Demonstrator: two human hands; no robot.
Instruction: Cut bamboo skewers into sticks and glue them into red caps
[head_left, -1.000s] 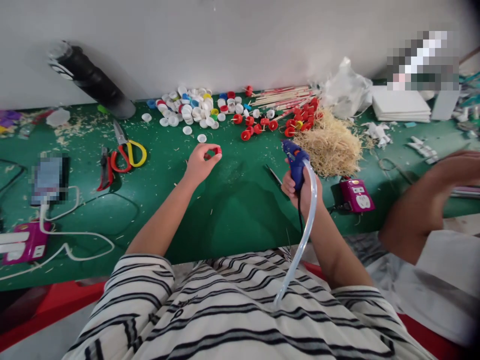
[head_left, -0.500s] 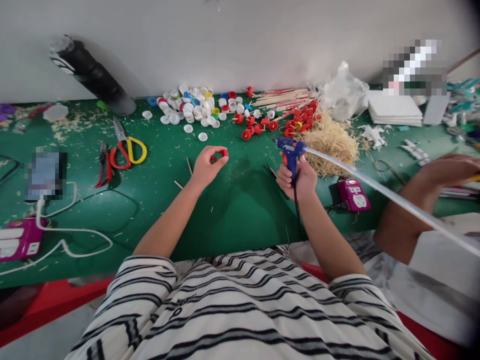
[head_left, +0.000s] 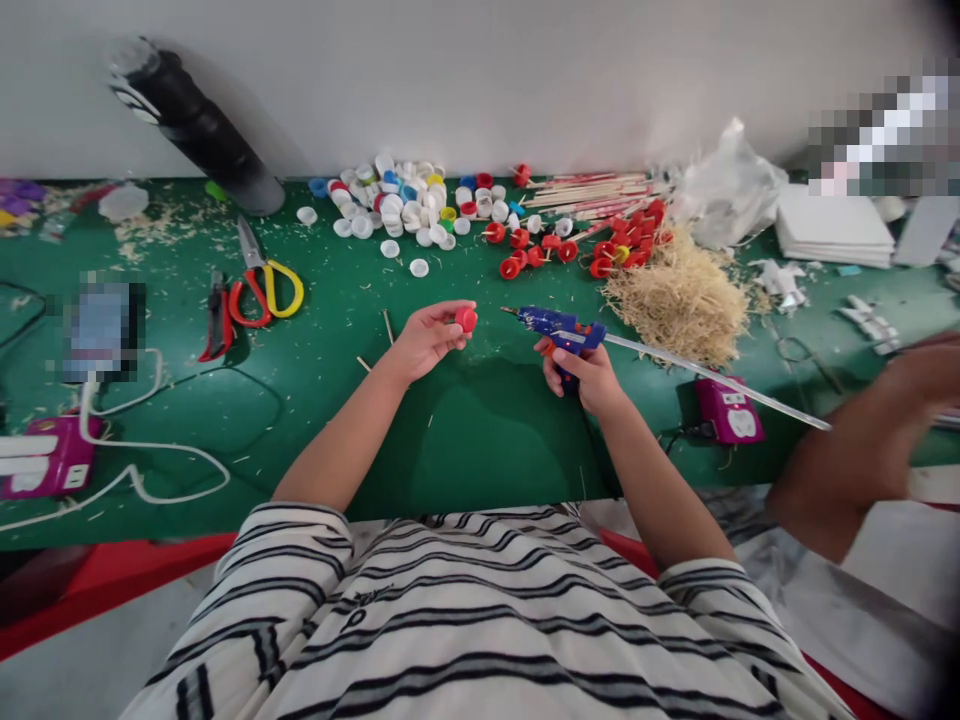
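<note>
Your left hand (head_left: 431, 340) pinched a red cap (head_left: 466, 319) at its fingertips. Your right hand (head_left: 589, 375) was wrapped around the gun (head_left: 562, 330), its nozzle pointing toward the cap, near but apart. A clear stick (head_left: 720, 375) stuck out behind that grip; straw (head_left: 679, 290) lay beyond it, to the right.

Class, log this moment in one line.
left hand: holds red cap | right hand: holds blue glue gun | nozzle: apart from cap
</note>
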